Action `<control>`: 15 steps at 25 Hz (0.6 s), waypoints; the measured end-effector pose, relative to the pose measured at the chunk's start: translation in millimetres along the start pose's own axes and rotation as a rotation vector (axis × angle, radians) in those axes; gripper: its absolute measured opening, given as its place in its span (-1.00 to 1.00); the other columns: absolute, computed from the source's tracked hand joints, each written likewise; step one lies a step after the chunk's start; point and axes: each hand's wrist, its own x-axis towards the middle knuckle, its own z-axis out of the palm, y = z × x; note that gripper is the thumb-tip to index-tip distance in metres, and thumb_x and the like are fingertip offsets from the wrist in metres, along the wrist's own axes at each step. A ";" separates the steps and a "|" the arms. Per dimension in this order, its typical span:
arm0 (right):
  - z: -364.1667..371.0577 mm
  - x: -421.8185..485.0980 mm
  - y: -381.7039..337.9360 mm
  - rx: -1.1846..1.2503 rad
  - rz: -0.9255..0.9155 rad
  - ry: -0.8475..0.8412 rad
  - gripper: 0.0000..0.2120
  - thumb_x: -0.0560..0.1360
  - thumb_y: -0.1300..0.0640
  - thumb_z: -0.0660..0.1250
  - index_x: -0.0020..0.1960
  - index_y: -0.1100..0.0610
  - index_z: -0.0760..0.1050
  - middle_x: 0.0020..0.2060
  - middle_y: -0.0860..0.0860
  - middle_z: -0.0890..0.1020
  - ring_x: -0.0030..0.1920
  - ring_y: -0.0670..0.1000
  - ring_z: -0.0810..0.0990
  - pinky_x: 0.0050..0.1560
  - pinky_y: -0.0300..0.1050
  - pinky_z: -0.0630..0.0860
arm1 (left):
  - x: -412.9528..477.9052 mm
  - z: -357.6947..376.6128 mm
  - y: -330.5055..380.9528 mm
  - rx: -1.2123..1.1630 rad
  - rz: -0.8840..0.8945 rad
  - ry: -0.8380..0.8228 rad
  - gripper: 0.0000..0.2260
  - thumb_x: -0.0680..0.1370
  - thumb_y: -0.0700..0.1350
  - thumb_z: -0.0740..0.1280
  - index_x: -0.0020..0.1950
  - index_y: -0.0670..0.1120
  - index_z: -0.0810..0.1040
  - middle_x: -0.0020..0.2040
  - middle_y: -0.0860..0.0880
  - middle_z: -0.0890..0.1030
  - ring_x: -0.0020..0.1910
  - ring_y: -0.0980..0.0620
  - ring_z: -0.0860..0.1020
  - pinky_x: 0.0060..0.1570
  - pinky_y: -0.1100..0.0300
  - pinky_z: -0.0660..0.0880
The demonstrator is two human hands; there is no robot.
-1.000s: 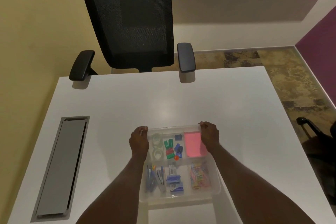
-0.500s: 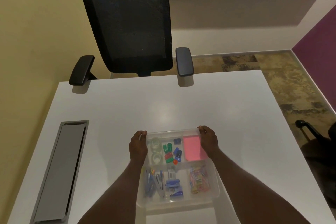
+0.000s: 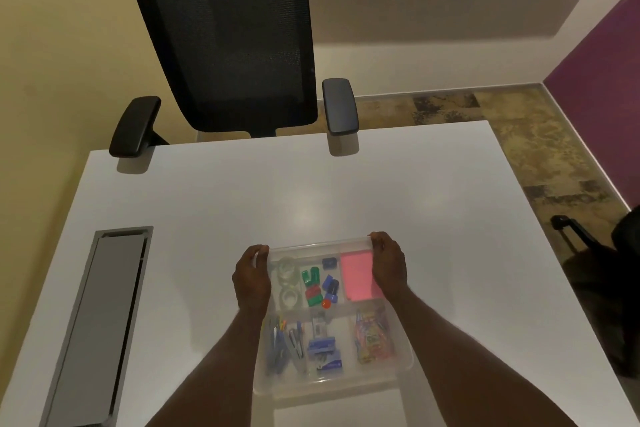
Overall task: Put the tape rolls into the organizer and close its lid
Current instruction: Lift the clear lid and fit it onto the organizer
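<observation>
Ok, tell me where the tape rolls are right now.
In the head view the tape rolls sit inside the clear organizer, in its far-left compartment, right beside the left hand and left of the green clips.

Between your left hand [image 3: 252, 279] and right hand [image 3: 388, 267] sits a clear, frosted-looking plastic organizer [image 3: 403, 362] with a faint sheen along its rim. Just beside your left hand, the tape rolls [image 3: 288, 282] look transparent and glossy. Against your right hand lies a matt pink paper pad [image 3: 356, 276]. Under both hands you see a smooth white table [image 3: 311, 191] with a soft satin glare beyond your fingers. Well to the left of your left hand, the grey cable hatch [image 3: 97, 326] looks like brushed matt metal. Far beyond your hands, the chair [image 3: 225, 35] has a black woven mesh back and dull plastic armrests
</observation>
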 end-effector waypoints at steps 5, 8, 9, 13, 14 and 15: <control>-2.4 1.2 -11.2 -0.097 0.045 -0.050 -0.61 0.72 0.01 0.06 0.24 0.31 0.47 0.15 0.32 0.58 0.21 0.30 0.55 0.21 0.10 0.47 | -2.9 -1.6 12.9 0.084 -0.031 -0.007 -0.72 0.74 -0.03 0.26 0.30 -0.14 0.65 0.28 -0.16 0.69 0.32 -0.22 0.61 0.32 0.06 0.47; -9.9 -7.0 -17.1 -0.113 0.044 -0.078 -0.63 0.72 0.07 0.06 0.27 0.34 0.44 0.19 0.33 0.56 0.24 0.30 0.54 0.22 0.08 0.45 | -14.6 -7.1 19.6 0.253 -0.022 -0.047 -0.57 0.76 0.03 0.19 0.57 -0.15 0.43 0.48 -0.24 0.54 0.50 -0.27 0.48 0.49 -0.09 0.42; -12.9 -11.5 -16.4 -0.124 0.045 -0.086 -0.64 0.72 0.08 0.06 0.26 0.34 0.43 0.19 0.33 0.56 0.23 0.30 0.54 0.22 0.09 0.45 | -21.0 -9.2 18.0 0.294 -0.018 -0.059 -0.52 0.76 0.03 0.17 0.64 -0.15 0.33 0.53 -0.25 0.49 0.54 -0.28 0.44 0.54 -0.14 0.39; -24.0 -44.8 3.2 -0.195 0.042 -0.105 -0.67 0.72 0.09 0.04 0.19 0.32 0.44 0.13 0.29 0.58 0.15 0.27 0.56 0.10 0.05 0.45 | -60.9 -16.5 -3.8 0.279 -0.057 -0.091 -0.46 0.77 0.02 0.13 0.70 -0.17 0.16 0.62 -0.26 0.37 0.60 -0.27 0.37 0.60 -0.17 0.33; -27.5 -56.7 10.5 -0.224 0.029 -0.109 -0.67 0.72 0.08 0.03 0.17 0.30 0.44 0.11 0.27 0.58 0.13 0.26 0.57 0.05 0.02 0.44 | -72.0 -18.3 -10.0 0.285 -0.065 -0.071 -0.50 0.77 0.00 0.13 0.67 -0.21 0.23 0.57 -0.29 0.42 0.56 -0.29 0.41 0.57 -0.19 0.36; -30.7 -68.4 18.1 -0.252 0.014 -0.111 -0.66 0.72 0.07 0.02 0.16 0.29 0.44 0.09 0.26 0.59 0.11 0.25 0.58 0.03 0.01 0.43 | -81.6 -20.3 -15.6 0.300 -0.068 -0.043 -0.55 0.77 -0.03 0.12 0.60 -0.25 0.32 0.49 -0.32 0.49 0.50 -0.32 0.46 0.51 -0.20 0.41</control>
